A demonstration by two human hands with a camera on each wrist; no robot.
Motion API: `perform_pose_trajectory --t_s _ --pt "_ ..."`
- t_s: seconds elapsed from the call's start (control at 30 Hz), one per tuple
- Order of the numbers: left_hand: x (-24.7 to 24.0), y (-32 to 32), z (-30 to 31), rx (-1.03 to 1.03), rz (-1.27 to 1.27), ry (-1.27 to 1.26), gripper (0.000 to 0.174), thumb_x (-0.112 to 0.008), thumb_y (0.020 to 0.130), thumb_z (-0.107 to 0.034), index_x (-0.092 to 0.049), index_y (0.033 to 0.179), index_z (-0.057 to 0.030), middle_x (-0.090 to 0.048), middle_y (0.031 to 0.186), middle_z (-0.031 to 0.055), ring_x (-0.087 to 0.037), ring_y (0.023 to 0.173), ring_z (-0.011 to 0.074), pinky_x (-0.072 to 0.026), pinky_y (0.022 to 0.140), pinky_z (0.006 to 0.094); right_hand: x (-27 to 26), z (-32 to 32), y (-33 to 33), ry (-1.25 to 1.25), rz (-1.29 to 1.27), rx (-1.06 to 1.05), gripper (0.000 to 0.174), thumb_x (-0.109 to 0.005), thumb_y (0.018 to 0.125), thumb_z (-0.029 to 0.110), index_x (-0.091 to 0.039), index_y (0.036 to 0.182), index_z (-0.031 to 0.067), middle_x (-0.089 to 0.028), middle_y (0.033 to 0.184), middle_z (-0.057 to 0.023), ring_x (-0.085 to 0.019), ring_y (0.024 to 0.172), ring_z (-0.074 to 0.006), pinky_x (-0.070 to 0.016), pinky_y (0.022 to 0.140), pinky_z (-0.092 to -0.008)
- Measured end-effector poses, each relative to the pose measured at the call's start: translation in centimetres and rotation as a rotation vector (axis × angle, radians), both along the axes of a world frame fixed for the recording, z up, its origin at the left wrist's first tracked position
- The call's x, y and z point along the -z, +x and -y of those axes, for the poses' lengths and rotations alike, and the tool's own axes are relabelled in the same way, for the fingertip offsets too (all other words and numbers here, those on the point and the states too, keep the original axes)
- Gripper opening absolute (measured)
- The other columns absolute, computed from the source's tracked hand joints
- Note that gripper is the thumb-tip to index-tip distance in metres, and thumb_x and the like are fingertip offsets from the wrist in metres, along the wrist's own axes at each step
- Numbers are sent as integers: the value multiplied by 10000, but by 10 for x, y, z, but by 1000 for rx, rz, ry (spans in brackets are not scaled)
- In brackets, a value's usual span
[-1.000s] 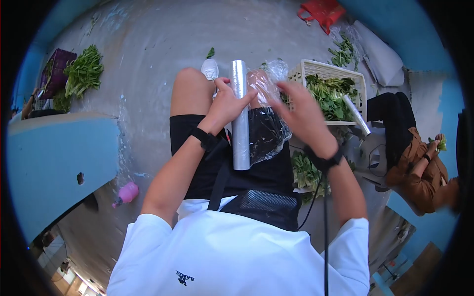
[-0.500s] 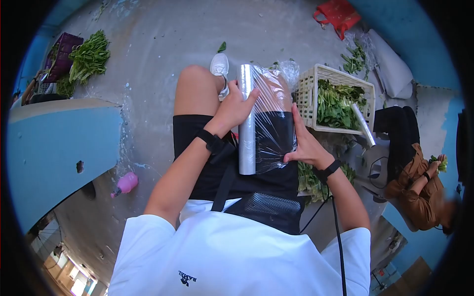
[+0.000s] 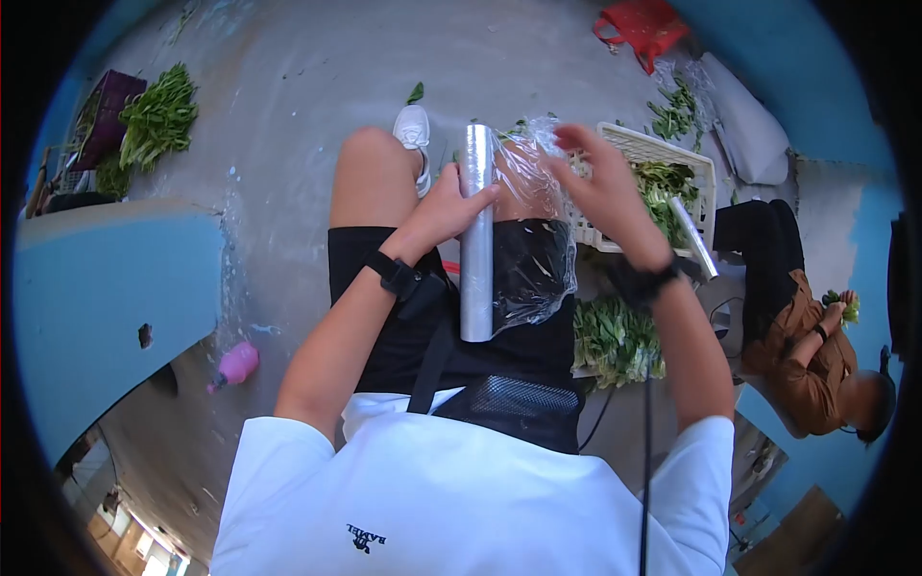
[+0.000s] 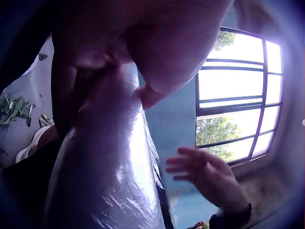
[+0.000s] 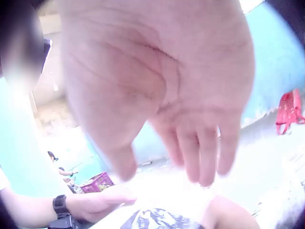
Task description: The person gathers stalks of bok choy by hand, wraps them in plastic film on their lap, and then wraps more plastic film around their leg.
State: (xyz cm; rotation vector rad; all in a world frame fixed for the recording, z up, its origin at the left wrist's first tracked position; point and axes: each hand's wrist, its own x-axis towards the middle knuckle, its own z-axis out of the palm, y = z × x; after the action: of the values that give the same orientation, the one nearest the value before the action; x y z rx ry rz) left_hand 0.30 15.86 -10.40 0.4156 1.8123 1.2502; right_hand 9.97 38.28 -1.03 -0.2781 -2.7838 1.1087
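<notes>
A roll of plastic wrap [image 3: 476, 288] stands lengthwise over the person's lap. The left hand [image 3: 444, 213] grips it near its far end, fingers behind and thumb across the front; the left wrist view shows the glossy roll [image 4: 109, 152] passing under that hand. From the roll's right side a loose, wrinkled sheet of film [image 3: 533, 278] drapes over the right thigh. Above and right of this sheet hovers the right hand [image 3: 607, 197], slightly blurred. Its palm [image 5: 167, 81] is bare in the right wrist view, with fingers extended and nothing held.
Leafy greens fill a white crate [image 3: 706, 158] at the right, with a second wrap roll [image 3: 693, 238] at its edge. More greens [image 3: 615, 336] lie below it. A seated person [image 3: 812, 346] holds greens farther right. A purple crate [image 3: 113, 115] stands far left; a cable [image 3: 645, 461] hangs from the right wrist.
The right hand first came down to the film's right edge, with the film stretched smooth, then rose away; the film is wrinkled again. The left hand keeps its grip on the roll.
</notes>
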Motion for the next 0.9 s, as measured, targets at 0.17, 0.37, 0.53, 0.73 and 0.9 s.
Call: perform_pose_trajectory --t_s 0.17,0.37,0.53,0.73,0.9 --pt "-9 1 -2 -32 -106 -110 867 -769 926 -507 -375 1367 127 -628 1225 232 -695 1085 272 -594 838 367 76 11 -67 -68 222 16 529 -747 863 282 -681 1260 -61 -750 1124 -209 -720 1064 -313 -545 967 -383" --pt "-21 -19 -4 167 226 -73 681 -634 1014 -535 -429 1354 19 -654 1110 166 -719 968 254 -626 741 414 93 11 -67 -349 328 61 411 -707 907 272 -739 1149 -58 -770 1039 -156 -712 983 -218 -542 899 -335" --pt "-6 -15 -6 43 354 -24 506 -477 1100 -477 -449 1330 -27 -666 1031 108 -730 852 233 -645 660 446 89 7 -69 -259 356 130 409 -739 905 327 -751 1065 -49 -753 941 -130 -685 887 -190 -535 838 -329" --pt "6 -9 -5 -33 341 38 622 -542 1073 -438 -387 1306 118 -639 1050 187 -745 782 252 -633 541 416 82 5 -74 -146 444 155 464 -776 861 395 -750 1006 -44 -737 870 -122 -677 815 -203 -532 772 -343" --pt "-3 -12 -1 -25 329 -44 645 -556 1067 -473 -339 1359 60 -670 1059 166 -751 849 264 -657 617 462 78 7 -83 -126 531 185 485 -788 843 420 -753 985 -42 -723 837 -117 -671 786 -201 -529 749 -348"
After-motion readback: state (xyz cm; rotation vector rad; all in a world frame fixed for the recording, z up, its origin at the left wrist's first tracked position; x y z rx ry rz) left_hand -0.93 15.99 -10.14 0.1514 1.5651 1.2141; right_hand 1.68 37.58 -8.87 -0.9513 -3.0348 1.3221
